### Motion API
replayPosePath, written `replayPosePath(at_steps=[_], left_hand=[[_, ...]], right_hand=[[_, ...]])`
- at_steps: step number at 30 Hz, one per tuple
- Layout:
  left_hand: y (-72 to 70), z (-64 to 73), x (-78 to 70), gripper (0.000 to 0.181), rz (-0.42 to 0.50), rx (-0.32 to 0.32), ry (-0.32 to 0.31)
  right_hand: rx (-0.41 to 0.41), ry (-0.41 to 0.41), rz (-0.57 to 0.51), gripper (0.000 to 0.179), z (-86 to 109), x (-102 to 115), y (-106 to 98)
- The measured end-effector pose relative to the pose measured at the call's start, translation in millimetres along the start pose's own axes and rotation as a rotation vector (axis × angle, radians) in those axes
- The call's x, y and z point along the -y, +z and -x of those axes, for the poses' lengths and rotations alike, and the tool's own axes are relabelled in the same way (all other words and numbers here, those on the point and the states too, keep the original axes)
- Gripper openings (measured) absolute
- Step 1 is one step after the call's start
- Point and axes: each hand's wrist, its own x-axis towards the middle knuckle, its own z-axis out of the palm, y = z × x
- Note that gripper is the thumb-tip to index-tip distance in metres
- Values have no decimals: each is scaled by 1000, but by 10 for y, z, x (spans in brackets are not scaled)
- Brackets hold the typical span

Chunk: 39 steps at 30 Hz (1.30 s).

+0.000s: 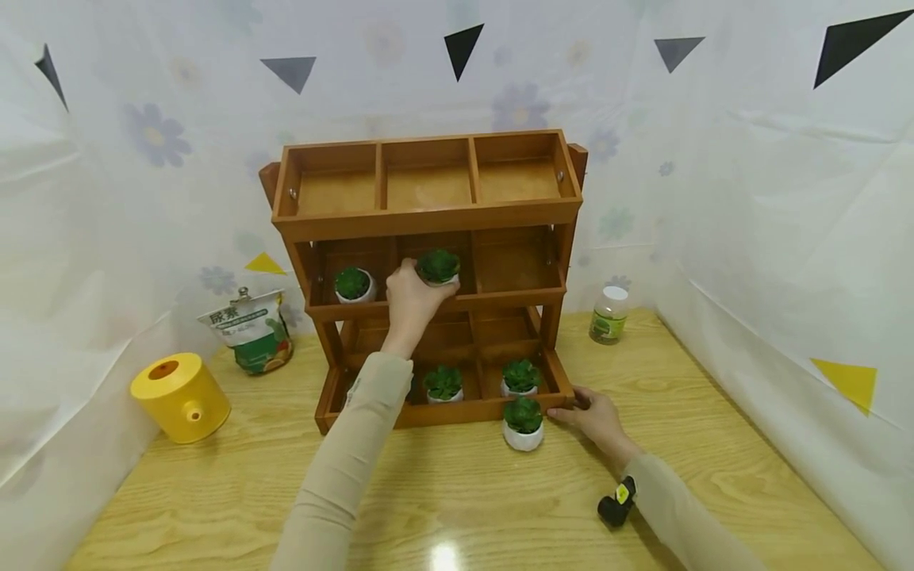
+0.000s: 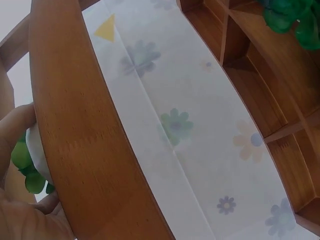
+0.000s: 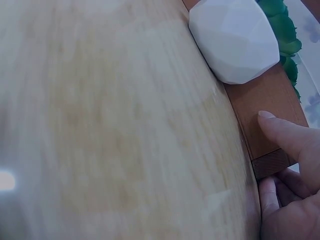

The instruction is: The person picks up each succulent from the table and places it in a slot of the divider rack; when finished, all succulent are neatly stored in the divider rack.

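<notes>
A three-tier wooden plant shelf (image 1: 428,219) stands against the back sheet. My left hand (image 1: 416,300) grips a small potted succulent (image 1: 438,266) in a white pot at the middle tier's centre compartment. In the left wrist view, the tier's front board partly hides that white pot (image 2: 40,150). My right hand (image 1: 598,422) pinches the shelf's lower right front corner, its thumb (image 3: 285,131) on the front board and the other fingers round the end. Close beside it, another potted succulent (image 1: 524,424) stands on the table in front of the shelf.
One potted succulent (image 1: 354,285) sits in the middle tier's left compartment. The bottom tier holds succulents at centre (image 1: 443,384) and right (image 1: 520,377); my left sleeve covers its left part. A yellow watering can (image 1: 182,398) and a bag (image 1: 253,333) stand left, a jar (image 1: 608,316) right.
</notes>
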Motion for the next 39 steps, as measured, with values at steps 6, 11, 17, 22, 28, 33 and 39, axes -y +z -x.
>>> replayPosePath(at_steps=[6, 11, 17, 22, 28, 33, 39], left_hand=[[3, -15, -9, 65, -30, 30, -25], [0, -40, -40, 70, -41, 64, -36], [-18, -63, -59, 73, -32, 94, -45], [-21, -53, -65, 76, -8, 105, -42], [-9, -37, -69, 72, 8, 81, -30], [7, -32, -72, 72, 15, 67, -30], [15, -29, -62, 72, 15, 59, -26]], right_hand=[[-8, 0, 3, 75, 10, -5, 5], [-5, 6, 13, 76, 13, 0, -6], [-4, 8, 19, 77, 7, 7, 0], [-6, 8, 6, 77, 1, -2, 7], [-11, 13, 22, 77, -3, -11, 3], [-11, 14, 29, 77, 0, -5, 0], [-5, 11, 19, 76, 5, -2, -7]])
